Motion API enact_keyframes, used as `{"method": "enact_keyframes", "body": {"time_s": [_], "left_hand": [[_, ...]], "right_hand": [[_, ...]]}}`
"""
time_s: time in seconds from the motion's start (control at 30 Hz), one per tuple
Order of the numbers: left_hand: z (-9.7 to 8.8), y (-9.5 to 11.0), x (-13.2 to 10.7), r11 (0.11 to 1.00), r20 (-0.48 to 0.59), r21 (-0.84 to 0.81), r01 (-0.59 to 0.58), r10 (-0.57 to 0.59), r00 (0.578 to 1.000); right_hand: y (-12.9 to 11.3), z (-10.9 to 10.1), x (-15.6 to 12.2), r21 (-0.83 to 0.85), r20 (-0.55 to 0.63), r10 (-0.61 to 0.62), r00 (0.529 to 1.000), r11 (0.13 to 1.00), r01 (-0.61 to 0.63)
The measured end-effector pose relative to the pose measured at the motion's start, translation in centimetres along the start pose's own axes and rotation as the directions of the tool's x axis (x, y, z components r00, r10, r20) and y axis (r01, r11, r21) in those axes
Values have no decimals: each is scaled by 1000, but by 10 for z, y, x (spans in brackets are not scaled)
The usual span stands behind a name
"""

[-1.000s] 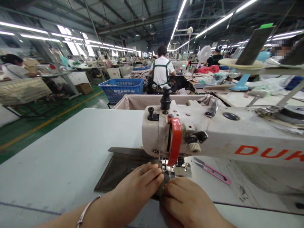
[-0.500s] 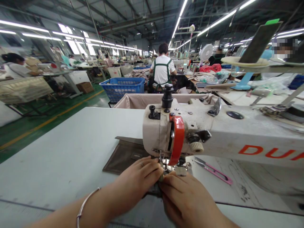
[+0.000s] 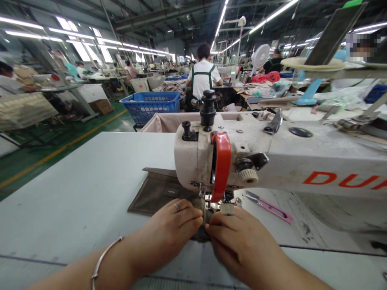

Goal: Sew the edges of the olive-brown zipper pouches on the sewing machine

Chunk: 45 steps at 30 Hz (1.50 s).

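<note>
A dark brown flat panel, of fabric or leather and bearing a small label, lies beneath the head of a white sewing machine. My left hand has its fingers closed on the panel's near part, just left of the presser foot. Close by on the right, my right hand pinches the same edge in front of the foot. The fingertips of both hands almost meet there. The needle point is hidden behind the red guard and the fingers.
Pink-handled thread snips lie on the machine bed right of my right hand. Behind the table edge stand a cloth-lined bin and a blue basket. A co-worker sits farther back, facing away.
The view has tilted and shifted slightly, so the machine and panel sit higher and farther left. My left fingers have drawn back a little from the foot; both hands stay at the panel's edge.
</note>
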<state>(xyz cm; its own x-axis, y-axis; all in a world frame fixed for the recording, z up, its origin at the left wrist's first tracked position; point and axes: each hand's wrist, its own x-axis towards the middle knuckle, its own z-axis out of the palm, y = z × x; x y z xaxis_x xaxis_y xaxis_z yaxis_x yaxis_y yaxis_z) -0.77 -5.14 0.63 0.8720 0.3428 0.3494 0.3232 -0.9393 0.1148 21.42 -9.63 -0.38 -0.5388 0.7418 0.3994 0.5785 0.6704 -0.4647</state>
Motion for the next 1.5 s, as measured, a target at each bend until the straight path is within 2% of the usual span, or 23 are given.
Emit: {"method": "enact_keyframes", "body": {"time_s": [0.1, 0.27, 0.53, 0.67, 0.83, 0.97, 1.07, 1.17, 1.3, 1.37, 1.5], "left_hand": [[0, -1, 1, 999, -7, -17, 33, -33, 999], [3, -3, -1, 997, -87, -36, 70, -73, 994], [-1, 1, 6, 999, 37, -40, 20, -19, 999], [-3, 2, 10, 999, 4, -25, 29, -29, 1000], [-4, 3, 11, 992, -75, -109, 60, -68, 995], [-3, 4, 11, 998, -34, -42, 47, -49, 998], [0, 4, 11, 994, 1, 12, 108, -108, 994], [3, 2, 12, 980, -29, 6, 198, -198, 980], [5, -1, 14, 942, -103, -93, 322, -331, 938], [5, 0, 14, 916, -104, -178, 359, -380, 919], [4, 0, 13, 924, -45, -224, 311, -328, 943]], "right_hand": [[1, -1, 0, -7, -14, 10, 1000, 1000, -10], [0, -1, 1, -10, 29, 39, 999, 999, -38], [-1, -4, 3, -37, 93, 42, 995, 999, -38], [-2, -3, 3, -47, 83, 34, 996, 998, -30], [-3, -2, 1, -40, 94, 40, 995, 999, -36], [-3, -1, 2, -37, 106, 44, 993, 999, -41], [-3, 2, 4, -53, 82, 63, 995, 997, -59], [-3, 7, 5, -89, 25, 91, 996, 992, -88], [1, 15, 8, -208, 11, 31, 999, 978, -28], [3, 17, 11, -260, 18, -4, 1000, 966, 8], [3, 17, 16, -281, -17, -9, 1000, 960, 3]]}}
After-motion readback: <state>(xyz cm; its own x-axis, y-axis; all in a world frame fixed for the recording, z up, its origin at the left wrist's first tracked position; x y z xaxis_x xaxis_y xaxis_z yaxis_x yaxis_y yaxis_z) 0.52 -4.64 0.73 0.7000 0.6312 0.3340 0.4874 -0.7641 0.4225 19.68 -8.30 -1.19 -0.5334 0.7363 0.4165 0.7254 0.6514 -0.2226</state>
